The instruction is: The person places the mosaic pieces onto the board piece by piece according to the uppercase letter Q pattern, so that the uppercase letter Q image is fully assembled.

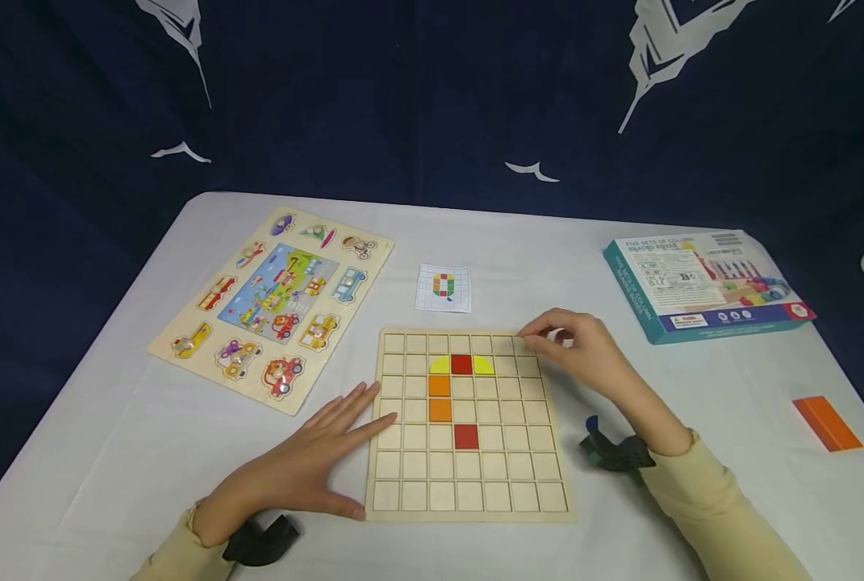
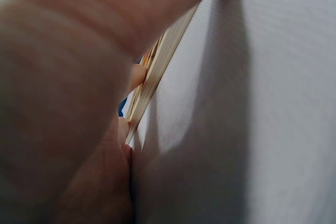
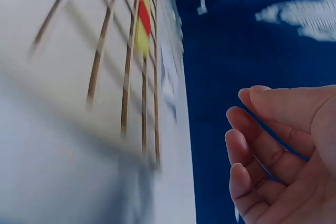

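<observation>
A square wooden grid board (image 1: 470, 516) lies flat on the white table. In its cells are two yellow rounded pieces (image 1: 484, 365) either side of a red square (image 1: 461, 365), two orange squares (image 1: 440, 386) below the left one, and another red square (image 1: 466, 436) lower down. My left hand (image 1: 304, 464) is spread along the board's left edge, with fingertips and thumb at the rim. At the far right corner is my right hand (image 1: 584, 351), fingers loosely bent and thumb close to the index finger. The right wrist view shows nothing between those fingertips (image 3: 254, 90).
Beyond the board lies a small pattern card (image 1: 443, 288). A vehicle peg puzzle (image 1: 308, 319) is at the left, and a teal-edged box (image 1: 707, 282) stands back right. An orange block (image 1: 828, 424) sits near the right edge. A dark blue cloth (image 1: 417, 97) hangs behind.
</observation>
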The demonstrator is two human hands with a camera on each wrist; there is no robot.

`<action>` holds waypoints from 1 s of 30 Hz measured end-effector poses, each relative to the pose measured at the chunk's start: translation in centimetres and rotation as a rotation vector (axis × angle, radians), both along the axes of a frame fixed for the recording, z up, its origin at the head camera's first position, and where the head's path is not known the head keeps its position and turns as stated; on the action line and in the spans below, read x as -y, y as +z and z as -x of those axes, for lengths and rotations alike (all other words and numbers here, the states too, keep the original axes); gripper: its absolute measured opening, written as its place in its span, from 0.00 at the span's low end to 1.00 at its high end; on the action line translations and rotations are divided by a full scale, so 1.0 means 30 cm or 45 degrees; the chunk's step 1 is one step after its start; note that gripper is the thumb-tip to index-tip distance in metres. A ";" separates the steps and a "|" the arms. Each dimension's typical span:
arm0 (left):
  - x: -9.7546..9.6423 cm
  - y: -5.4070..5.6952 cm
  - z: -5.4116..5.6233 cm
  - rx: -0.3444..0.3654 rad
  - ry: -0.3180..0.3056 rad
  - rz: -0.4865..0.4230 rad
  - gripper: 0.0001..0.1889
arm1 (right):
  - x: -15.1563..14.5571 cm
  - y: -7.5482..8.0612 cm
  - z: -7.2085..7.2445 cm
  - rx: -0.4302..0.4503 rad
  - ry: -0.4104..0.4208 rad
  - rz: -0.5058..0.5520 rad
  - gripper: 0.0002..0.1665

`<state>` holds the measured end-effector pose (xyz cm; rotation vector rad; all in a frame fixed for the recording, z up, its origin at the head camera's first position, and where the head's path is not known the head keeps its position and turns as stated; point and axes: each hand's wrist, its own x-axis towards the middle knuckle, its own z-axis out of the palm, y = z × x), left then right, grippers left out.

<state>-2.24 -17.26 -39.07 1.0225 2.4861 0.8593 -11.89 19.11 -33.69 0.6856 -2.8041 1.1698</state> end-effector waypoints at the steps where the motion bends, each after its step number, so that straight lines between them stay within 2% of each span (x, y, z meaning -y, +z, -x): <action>1: 0.000 0.000 0.000 0.002 0.002 -0.002 0.57 | -0.036 0.002 -0.007 0.009 -0.032 -0.006 0.04; 3: 0.001 0.001 -0.001 0.006 0.005 -0.002 0.57 | -0.104 0.001 -0.023 0.032 -0.100 -0.017 0.07; 7: 0.001 0.003 0.000 0.006 0.010 -0.004 0.57 | -0.217 -0.018 -0.056 0.150 -0.256 0.020 0.12; 12: 0.000 0.006 0.000 0.008 0.010 -0.009 0.57 | -0.294 -0.062 -0.083 0.197 -0.364 0.034 0.14; 22: -0.004 0.006 0.000 0.012 0.006 -0.005 0.57 | -0.323 -0.119 -0.082 0.235 -0.323 -0.017 0.14; 26: -0.003 0.006 0.001 0.009 0.009 0.004 0.58 | -0.318 -0.133 -0.081 0.162 -0.312 -0.080 0.12; 30: -0.002 0.008 0.001 0.019 0.012 0.011 0.58 | -0.309 -0.138 -0.083 0.076 -0.287 -0.131 0.16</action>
